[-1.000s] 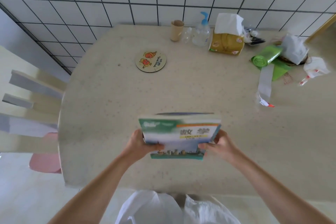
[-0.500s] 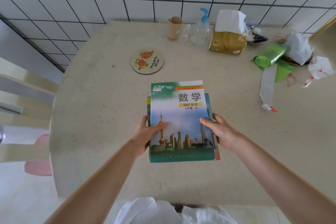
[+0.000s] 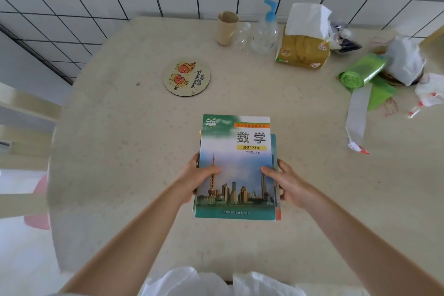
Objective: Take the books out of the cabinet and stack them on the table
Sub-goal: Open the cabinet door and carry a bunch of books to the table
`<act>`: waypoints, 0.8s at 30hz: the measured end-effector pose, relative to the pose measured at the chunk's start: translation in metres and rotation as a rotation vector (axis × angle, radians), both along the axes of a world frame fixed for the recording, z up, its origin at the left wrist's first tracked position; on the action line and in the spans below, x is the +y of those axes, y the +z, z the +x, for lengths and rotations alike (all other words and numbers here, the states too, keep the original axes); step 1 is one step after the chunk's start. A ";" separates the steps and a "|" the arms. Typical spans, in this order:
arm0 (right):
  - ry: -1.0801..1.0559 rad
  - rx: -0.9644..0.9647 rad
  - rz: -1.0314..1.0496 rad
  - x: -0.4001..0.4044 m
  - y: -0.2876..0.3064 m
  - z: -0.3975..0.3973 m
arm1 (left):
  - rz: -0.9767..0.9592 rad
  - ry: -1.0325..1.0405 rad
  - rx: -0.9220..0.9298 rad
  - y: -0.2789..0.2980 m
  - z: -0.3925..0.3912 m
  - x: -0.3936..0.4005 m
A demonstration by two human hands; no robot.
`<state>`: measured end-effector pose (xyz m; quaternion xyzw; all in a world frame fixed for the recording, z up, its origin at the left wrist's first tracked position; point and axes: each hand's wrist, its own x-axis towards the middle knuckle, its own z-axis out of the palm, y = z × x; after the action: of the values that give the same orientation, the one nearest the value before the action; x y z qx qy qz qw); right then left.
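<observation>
A small stack of books [image 3: 236, 158] lies flat on the beige table [image 3: 120, 151], near its front middle. The top book has a green and blue cover with a city skyline and the words SHU XUE. Edges of other books show under it on the left and right. My left hand [image 3: 195, 176] grips the stack's left edge, thumb on the cover. My right hand [image 3: 284, 181] grips the right edge the same way. The cabinet is out of view.
A round cartoon coaster [image 3: 186, 77] lies beyond the stack. Along the tiled wall stand a paper cup [image 3: 227, 28], a pump bottle [image 3: 265, 31] and a tissue pack [image 3: 304, 43]. A green bag roll [image 3: 362, 71] and white plastic bags sit at the right. A chair [image 3: 21, 113] stands left.
The books were held tilted above the table's front edge a second ago. They now lie flat, further onto the table. Both hands have kept their hold on the sides.
</observation>
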<state>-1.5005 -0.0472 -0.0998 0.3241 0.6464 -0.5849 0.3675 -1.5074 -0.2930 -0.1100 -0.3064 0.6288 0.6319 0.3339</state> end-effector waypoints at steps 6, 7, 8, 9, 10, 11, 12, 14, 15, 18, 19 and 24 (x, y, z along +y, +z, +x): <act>0.068 0.002 0.012 -0.002 0.005 -0.006 | -0.027 -0.038 -0.009 0.002 -0.004 0.003; 0.077 0.008 0.029 -0.003 0.005 -0.006 | -0.029 -0.041 -0.013 0.001 -0.003 0.004; 0.090 0.018 0.054 -0.004 0.006 -0.007 | -0.049 -0.052 -0.017 0.004 -0.003 0.006; 0.111 0.032 0.088 -0.004 0.007 -0.007 | -0.078 -0.056 -0.018 0.006 -0.002 0.007; 0.139 0.043 0.125 -0.004 0.008 -0.008 | -0.119 -0.071 -0.028 0.006 -0.002 0.008; 0.155 0.045 0.152 -0.003 0.008 -0.010 | -0.151 -0.083 -0.028 0.004 -0.001 0.009; 0.164 0.040 0.168 -0.003 0.009 -0.011 | -0.187 -0.101 -0.022 0.006 -0.001 0.011; 0.181 0.027 0.176 -0.002 0.011 -0.012 | -0.259 -0.143 0.019 -0.005 -0.002 0.010; 0.194 0.031 0.177 -0.001 0.012 -0.011 | -0.284 -0.169 0.029 -0.006 -0.003 0.010; 0.219 0.091 0.201 -0.005 0.019 -0.009 | -0.286 -0.140 0.079 0.005 -0.002 0.014; 0.229 0.129 0.234 -0.005 0.020 -0.008 | -0.293 -0.123 0.094 0.012 -0.001 0.016; 0.223 0.288 0.361 -0.011 0.029 0.001 | -0.282 -0.115 0.088 0.023 0.005 0.017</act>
<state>-1.5000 -0.0577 -0.0713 0.2244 0.8177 -0.4562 0.2700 -1.5027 -0.2763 -0.0870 -0.2856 0.7417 0.5302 0.2952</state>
